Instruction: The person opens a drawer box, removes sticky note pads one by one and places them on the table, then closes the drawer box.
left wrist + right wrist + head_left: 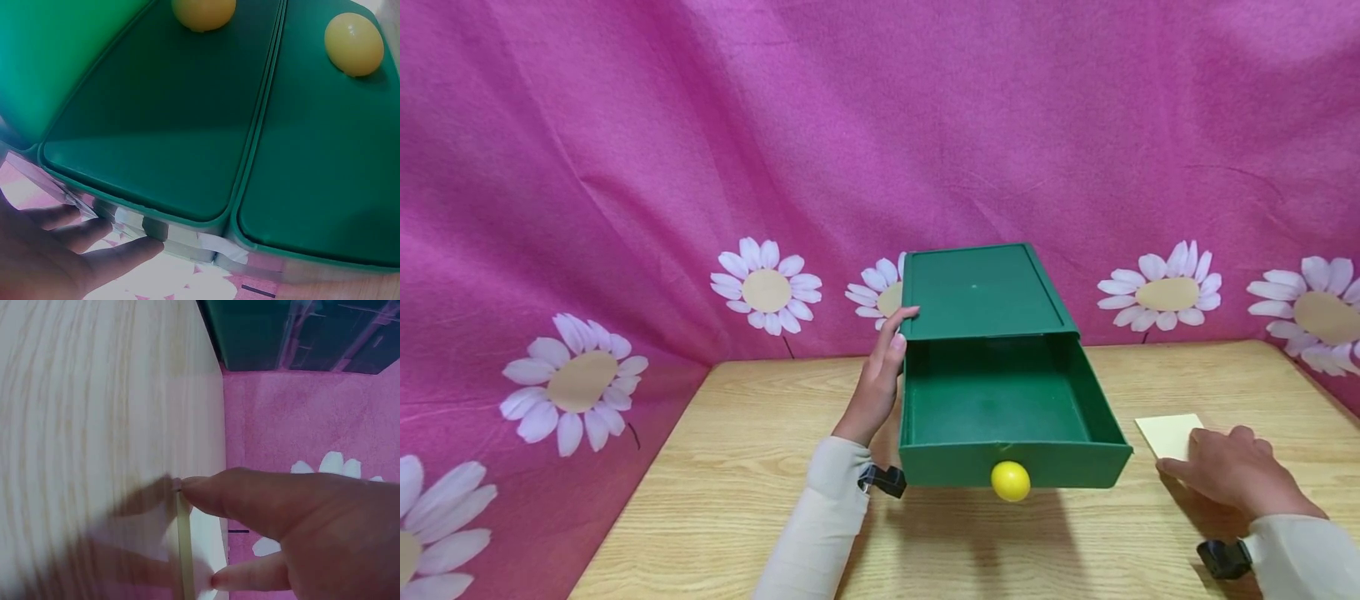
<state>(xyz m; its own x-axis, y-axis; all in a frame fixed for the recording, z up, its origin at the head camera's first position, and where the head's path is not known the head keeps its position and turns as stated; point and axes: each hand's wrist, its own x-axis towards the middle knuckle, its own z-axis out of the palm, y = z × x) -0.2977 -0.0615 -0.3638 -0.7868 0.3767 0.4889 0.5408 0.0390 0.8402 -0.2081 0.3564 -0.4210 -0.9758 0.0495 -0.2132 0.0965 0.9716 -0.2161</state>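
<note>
A green plastic drawer unit [981, 292] stands on the table, its top drawer [943, 465] pulled out towards me. Nothing lies inside that drawer, and a yellow round knob [1011, 482] sits on its front. My left hand [876, 383] rests against the unit's left side with fingers extended, one fingertip over the top edge. To the right, a pale yellow pad of sticky notes [1167, 432] lies on the table. My right hand [1243, 471] grips this pad, thumb at its near edge and fingers at its right side. The right wrist view shows the thumb [228, 494] on the pad's edge [185, 550].
Lower closed drawers [169, 125] with yellow knobs show in the left wrist view. The wood-grain table [715, 500] reaches back to a pink cloth [820, 125] printed with white daisies, which also hangs along the left side.
</note>
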